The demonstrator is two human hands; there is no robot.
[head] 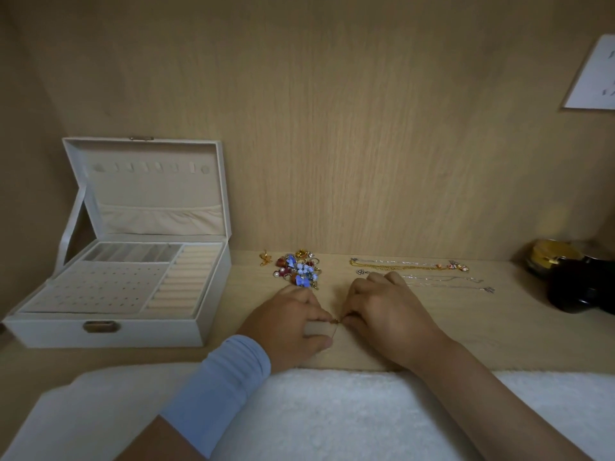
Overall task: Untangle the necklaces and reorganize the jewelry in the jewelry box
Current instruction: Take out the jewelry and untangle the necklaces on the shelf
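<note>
At the left end of the wooden desk [466,331], the white jewelry box [149,332] is standing with its lid [149,191] raised upright. Its top tray is showing a perforated earring panel, ring rolls on the right and a row of small compartments at the back.

Right of the box, near the back wall, a small gold ornament [265,258] is lying just beside a pile of coloured jewelry [301,269] in blue, red, gold and pearl.

Directly in front of that pile, the left hand [289,322], with a light blue sleeve [219,387] on its forearm, is resting on the desk with curled fingers. The right hand [382,311] is facing it, fingertips almost touching. Both hands are pinching a tiny gold-coloured piece [336,321] between them, just above the desk surface. Whether a chain is attached cannot be told.

Behind the right hand, a gold necklace [399,266] and thin silver necklaces [442,281] are lying stretched out in separate rows, clear of the hands.

At the far right, a dark container [579,291] is sitting against a jar with yellow contents [552,257].

Along the near edge, a white fluffy cloth [332,410] is lying under both forearms.
</note>
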